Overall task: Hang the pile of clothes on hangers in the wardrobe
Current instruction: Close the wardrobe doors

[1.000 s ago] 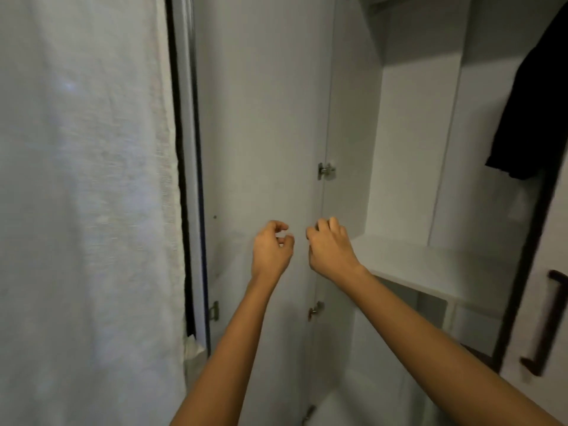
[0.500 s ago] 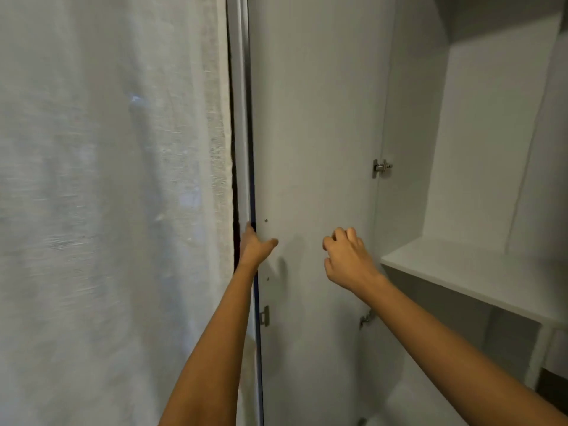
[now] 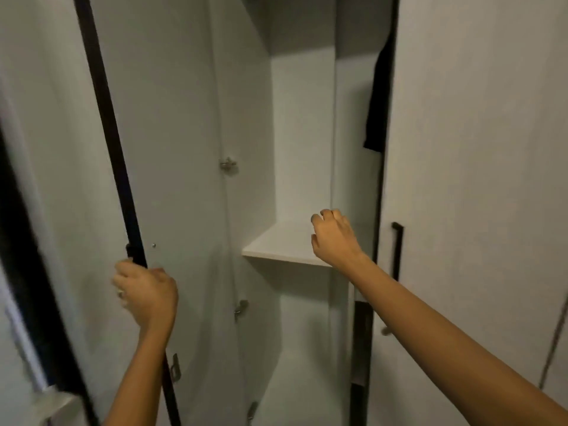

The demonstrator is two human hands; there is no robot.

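A white wardrobe stands open in front of me. My left hand (image 3: 144, 292) grips the dark front edge of the left wardrobe door (image 3: 172, 149) at about waist height. My right hand (image 3: 335, 236) hovers with loosely curled fingers in front of the white shelf (image 3: 276, 244), holding nothing. A dark garment (image 3: 376, 99) hangs inside at the upper right, partly hidden behind the right door (image 3: 479, 179). No hanger or pile of clothes shows.
The right door carries a black bar handle (image 3: 397, 250). Metal hinges (image 3: 228, 163) sit on the inner side panel. Below the shelf is an open lower compartment (image 3: 301, 348). A white curtain (image 3: 37, 149) hangs at the far left.
My left hand has closed round the left door's edge and the door has swung inward. My view has turned right, showing the right door and the hanging garment. My right hand moved right, before the shelf.
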